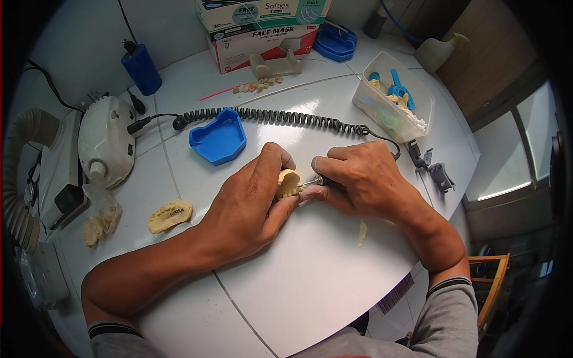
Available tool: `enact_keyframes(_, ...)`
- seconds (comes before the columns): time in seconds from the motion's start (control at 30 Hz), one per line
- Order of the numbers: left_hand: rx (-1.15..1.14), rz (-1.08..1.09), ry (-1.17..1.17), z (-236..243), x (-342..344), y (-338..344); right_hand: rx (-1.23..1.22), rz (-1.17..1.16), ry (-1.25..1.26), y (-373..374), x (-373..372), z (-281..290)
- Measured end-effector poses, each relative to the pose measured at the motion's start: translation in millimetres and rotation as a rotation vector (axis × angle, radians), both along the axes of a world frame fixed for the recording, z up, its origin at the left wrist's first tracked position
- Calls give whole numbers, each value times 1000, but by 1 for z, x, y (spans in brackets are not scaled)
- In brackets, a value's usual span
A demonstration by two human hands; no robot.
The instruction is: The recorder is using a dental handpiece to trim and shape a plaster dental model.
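Observation:
In the middle of the table my left hand [248, 194] is closed round a pale yellow plaster dental cast [289, 182], thumb and fingers on its sides. My right hand [361, 179] grips a dark rotary handpiece [325, 181] like a pen. Its thin metal bur reaches the right side of the cast, by the row of teeth; whether it touches is too small to tell. A coiled black cord [268, 116] runs from the handpiece to the white control box [107, 140]. Another plaster cast [171, 216], with handwriting on it, lies left of my left forearm.
A blue mould tray [218, 138] lies beyond my left hand. Far right stands a clear plastic tub [394, 98] of tools and plaster bits. Mask boxes [262, 42] stand at the back. Small casts and a bag [102, 209] are at left, grey articulator parts [439, 173] at right.

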State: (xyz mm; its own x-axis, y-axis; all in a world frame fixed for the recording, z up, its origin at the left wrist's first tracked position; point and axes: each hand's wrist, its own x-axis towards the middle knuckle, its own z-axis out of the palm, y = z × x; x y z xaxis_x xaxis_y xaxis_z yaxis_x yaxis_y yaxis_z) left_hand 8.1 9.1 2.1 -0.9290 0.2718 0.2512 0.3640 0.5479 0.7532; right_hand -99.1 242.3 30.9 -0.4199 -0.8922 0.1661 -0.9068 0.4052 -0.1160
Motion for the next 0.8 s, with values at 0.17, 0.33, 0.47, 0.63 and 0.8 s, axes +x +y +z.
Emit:
enact_keyframes(0.17,-5,-14,145,-12,1,1,-12,-11,4,0,1,0)
enact_keyframes(0.33,-22,-38,167,-11,0,1,-21,-8,12,0,1,-2)
enact_keyframes(0.47,-35,-19,178,-10,1,2,-19,-10,11,0,1,-2)
enact_keyframes(0.63,-5,-4,178,-8,0,3,-23,-7,21,1,1,-3)
enact_keyframes(0.8,-35,-4,184,-13,0,2,-9,5,12,0,0,0)
